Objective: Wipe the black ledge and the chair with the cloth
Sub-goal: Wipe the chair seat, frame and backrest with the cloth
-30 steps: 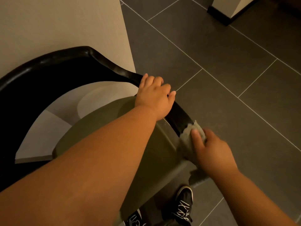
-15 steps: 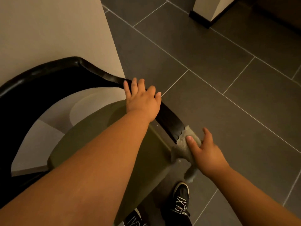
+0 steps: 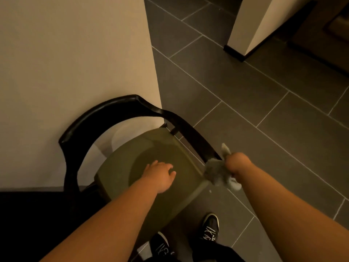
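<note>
Grey and bunched, the cloth (image 3: 217, 173) is sitting in the right hand (image 3: 238, 163), whose fingers are curling tightly round it, so that one tuft is sticking up past the knuckles and a longer tail is hanging down below the wrist. The bundle is lying against the front end of the chair's black armrest (image 3: 194, 137), just beside the front right corner of the olive-green seat (image 3: 151, 148). The left hand (image 3: 160, 174) is reaching out palm-down over the middle of the seat with its fingers loose and slightly spread, holding nothing; whether the palm is actually pressing on the cushion cannot be told. The chair (image 3: 105, 108) is standing with its curved black backrest close against a cream wall (image 3: 75, 53), at the wall's outer corner. A black ledge (image 3: 28, 214) is running along the foot of that wall at the lower left, well apart from the cloth. Dark grey floor tiles (image 3: 264, 110) with pale grout lines are spreading out to the right, and a cream pillar (image 3: 245, 25) with a black skirting is standing farther off. Two black shoes (image 3: 210, 228) with white markings are showing in front of the seat.
</note>
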Motion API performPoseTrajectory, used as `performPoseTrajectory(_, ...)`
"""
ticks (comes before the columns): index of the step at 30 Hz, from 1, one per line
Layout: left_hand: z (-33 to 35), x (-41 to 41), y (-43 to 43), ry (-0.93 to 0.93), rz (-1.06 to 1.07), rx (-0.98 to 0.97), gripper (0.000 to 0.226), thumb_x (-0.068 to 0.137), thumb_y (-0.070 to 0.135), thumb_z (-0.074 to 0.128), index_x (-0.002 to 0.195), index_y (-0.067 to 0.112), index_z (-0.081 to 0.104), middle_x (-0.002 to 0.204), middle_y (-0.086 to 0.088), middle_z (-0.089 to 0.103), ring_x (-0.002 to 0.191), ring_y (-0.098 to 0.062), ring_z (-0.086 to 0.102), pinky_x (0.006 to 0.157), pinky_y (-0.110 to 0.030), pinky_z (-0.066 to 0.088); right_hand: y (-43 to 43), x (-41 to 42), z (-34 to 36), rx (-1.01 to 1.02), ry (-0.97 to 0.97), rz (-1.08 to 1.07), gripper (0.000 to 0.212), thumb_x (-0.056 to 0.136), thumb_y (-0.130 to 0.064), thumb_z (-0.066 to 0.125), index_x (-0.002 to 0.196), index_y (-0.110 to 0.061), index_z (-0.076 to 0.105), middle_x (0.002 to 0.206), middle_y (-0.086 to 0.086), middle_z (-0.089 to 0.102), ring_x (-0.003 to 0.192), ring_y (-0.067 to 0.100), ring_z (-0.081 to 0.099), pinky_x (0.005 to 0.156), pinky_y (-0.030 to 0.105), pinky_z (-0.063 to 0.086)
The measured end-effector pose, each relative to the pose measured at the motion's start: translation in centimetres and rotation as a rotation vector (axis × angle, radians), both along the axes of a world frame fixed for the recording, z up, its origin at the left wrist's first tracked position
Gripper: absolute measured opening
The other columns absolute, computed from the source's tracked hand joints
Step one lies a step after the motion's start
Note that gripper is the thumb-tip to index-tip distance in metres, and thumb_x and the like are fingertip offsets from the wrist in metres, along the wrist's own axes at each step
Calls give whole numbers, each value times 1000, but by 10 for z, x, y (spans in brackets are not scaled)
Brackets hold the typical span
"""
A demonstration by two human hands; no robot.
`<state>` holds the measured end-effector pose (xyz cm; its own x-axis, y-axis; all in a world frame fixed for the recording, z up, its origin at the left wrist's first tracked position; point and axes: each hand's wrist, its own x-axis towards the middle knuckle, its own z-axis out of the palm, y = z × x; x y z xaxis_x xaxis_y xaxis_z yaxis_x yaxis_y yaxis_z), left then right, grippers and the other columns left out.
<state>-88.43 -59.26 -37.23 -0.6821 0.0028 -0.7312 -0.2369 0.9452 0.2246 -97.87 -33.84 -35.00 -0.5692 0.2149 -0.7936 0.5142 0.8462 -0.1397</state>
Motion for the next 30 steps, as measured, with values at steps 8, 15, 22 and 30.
performPoseTrajectory(8, 96, 23, -33, 119, 171, 37, 51, 109, 49, 41, 155, 26, 45, 149, -5, 56, 134, -28, 55, 106, -41, 48, -39, 35, 76, -181, 316, 151, 34, 108, -30, 42, 131, -10, 56, 96, 6, 59, 83, 24, 56, 76, 36, 45)
performPoseTrajectory(15, 141, 54, -78, 191, 247, 26, 49, 109, 49, 41, 149, 22, 51, 143, -6, 61, 128, -27, 58, 108, -43, 47, -91, 43, 153, -305, 333, 220, 69, 100, -50, 54, 143, 0, 34, 131, 21, 56, 114, 36, 58, 81, 38, 44)
performPoseTrajectory(22, 176, 94, -106, 176, 340, -43, 46, 111, 45, 39, 146, 19, 55, 143, -9, 61, 127, -29, 58, 104, -37, 47, -120, 48, 192, -423, 257, 465, 44, 87, -25, 69, 124, -21, 47, 107, 6, 60, 95, 22, 61, 90, 45, 56)
performPoseTrajectory(30, 207, 130, -87, 309, 692, -41, 59, 110, 50, 39, 159, 18, 39, 156, -10, 51, 142, -30, 49, 113, -37, 39, -124, 29, 214, -541, 443, 840, 22, 98, -23, 58, 117, -29, 68, 105, -7, 70, 103, 18, 67, 92, 32, 51)
